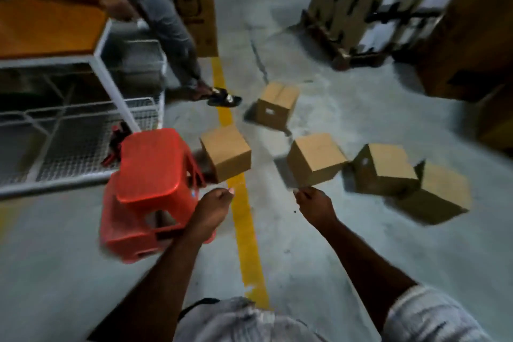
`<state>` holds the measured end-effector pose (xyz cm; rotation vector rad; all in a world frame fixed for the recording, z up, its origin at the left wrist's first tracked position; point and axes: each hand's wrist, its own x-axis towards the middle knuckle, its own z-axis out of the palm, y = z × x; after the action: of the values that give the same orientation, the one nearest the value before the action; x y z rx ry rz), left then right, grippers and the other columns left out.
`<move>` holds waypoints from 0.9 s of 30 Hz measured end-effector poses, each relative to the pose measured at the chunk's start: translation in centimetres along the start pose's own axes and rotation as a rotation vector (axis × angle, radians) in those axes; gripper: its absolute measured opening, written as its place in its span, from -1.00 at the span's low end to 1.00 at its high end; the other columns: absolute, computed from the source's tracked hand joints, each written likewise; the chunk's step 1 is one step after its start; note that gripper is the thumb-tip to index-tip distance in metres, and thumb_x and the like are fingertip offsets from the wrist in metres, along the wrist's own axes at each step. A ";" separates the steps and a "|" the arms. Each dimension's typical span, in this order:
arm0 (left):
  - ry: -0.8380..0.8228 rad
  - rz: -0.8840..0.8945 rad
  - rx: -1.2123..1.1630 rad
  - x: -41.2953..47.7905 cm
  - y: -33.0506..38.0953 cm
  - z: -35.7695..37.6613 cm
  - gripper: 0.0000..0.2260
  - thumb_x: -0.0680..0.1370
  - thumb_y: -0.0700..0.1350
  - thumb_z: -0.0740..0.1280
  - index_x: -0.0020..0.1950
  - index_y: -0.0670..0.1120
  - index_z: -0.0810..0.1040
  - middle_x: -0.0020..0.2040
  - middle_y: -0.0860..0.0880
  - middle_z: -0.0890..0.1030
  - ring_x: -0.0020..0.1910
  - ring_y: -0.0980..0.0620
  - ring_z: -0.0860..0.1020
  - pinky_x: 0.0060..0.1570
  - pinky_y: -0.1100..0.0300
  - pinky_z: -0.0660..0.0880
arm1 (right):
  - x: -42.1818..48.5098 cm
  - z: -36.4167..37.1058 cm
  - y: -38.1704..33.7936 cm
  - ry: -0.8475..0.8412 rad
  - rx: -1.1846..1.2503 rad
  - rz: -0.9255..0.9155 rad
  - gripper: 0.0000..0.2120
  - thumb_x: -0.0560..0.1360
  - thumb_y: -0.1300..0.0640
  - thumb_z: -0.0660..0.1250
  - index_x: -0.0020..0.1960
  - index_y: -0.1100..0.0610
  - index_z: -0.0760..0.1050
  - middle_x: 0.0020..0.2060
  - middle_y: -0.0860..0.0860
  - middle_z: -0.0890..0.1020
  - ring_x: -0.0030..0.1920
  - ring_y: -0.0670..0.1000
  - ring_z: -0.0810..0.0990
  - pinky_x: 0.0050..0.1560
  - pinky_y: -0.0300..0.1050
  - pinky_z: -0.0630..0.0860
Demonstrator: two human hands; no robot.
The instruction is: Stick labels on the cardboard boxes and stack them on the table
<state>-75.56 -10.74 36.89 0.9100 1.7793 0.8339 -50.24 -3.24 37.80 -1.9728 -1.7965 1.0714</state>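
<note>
Fetch step, boxes unstacked. Curled at frame centre: left hand (216, 201), right hand (315, 204); held contents indiscernible. Next: reach cardboard box (315, 159) just above, grasp opposite sides.

Concrete floor (305, 258) — five cardboard boxes (316, 158), red stool (150, 169)

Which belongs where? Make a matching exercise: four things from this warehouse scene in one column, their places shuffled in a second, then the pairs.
Things
1. red plastic stool
2. yellow painted floor stripe
3. brown cardboard box with a white label on its side
4. orange flat table top

Places
A. on the white metal frame
B. farthest of the loose boxes, right of the stripe
C. on the floor by the frame's corner leg
D. partly covered by another brown cardboard box

Pairs: 1-C, 2-D, 3-B, 4-A.
</note>
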 end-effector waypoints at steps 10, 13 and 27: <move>-0.195 -0.038 0.059 11.9 9.3 6.8 -0.73 0.64 0.09 0.26 -0.23 0.07 0.40 -0.17 -0.10 0.46 -0.13 -0.04 0.46 -0.16 0.10 0.42 | 9.8 -5.4 1.0 0.086 0.109 0.069 -0.74 0.62 -0.08 0.23 -0.04 0.07 0.58 -0.17 0.07 0.64 -0.09 0.11 0.60 -0.15 -0.15 0.37; -0.211 -0.092 0.070 17.6 9.0 7.4 -0.78 0.64 0.09 0.26 -0.17 0.05 0.44 -0.18 -0.07 0.46 -0.14 -0.03 0.46 -0.21 0.16 0.42 | 15.8 -4.7 -0.4 0.056 0.134 0.068 -0.69 0.63 -0.04 0.24 -0.02 0.19 0.57 -0.17 0.12 0.62 -0.07 0.13 0.57 -0.14 -0.10 0.38; -0.027 -0.268 0.251 44.5 8.2 -1.8 -0.58 0.58 0.15 0.22 -0.05 -0.21 0.59 -0.22 -0.27 0.59 -0.13 -0.31 0.61 -0.25 0.08 0.34 | 43.4 2.1 -11.2 -0.412 -0.152 0.131 -0.49 0.59 -0.17 0.26 0.41 0.13 0.42 0.21 0.16 0.60 0.23 0.13 0.56 0.22 -0.14 0.40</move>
<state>-88.13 31.23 25.35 0.8115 1.9582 0.4324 -61.70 39.18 28.80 -2.0994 -2.0230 1.5175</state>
